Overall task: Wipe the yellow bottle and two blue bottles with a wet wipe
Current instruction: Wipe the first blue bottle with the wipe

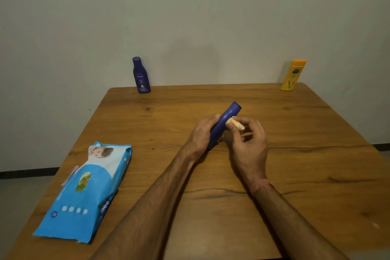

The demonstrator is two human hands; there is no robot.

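My left hand (pixel 200 133) grips a blue bottle (pixel 226 119) over the middle of the wooden table (pixel 295 164), tilted with its cap end pointing away and to the right. My right hand (pixel 250 141) pinches a folded wet wipe (pixel 236 123) against the bottle's right side. A second blue bottle (pixel 141 75) stands upright at the table's far left edge by the wall. The yellow bottle (pixel 293 75) stands upright at the far right corner.
A blue pack of wet wipes (pixel 84 194) lies flat near the table's front left edge, its flap open with a wipe showing. A pale wall runs right behind the table. Floor shows past the left and right table edges.
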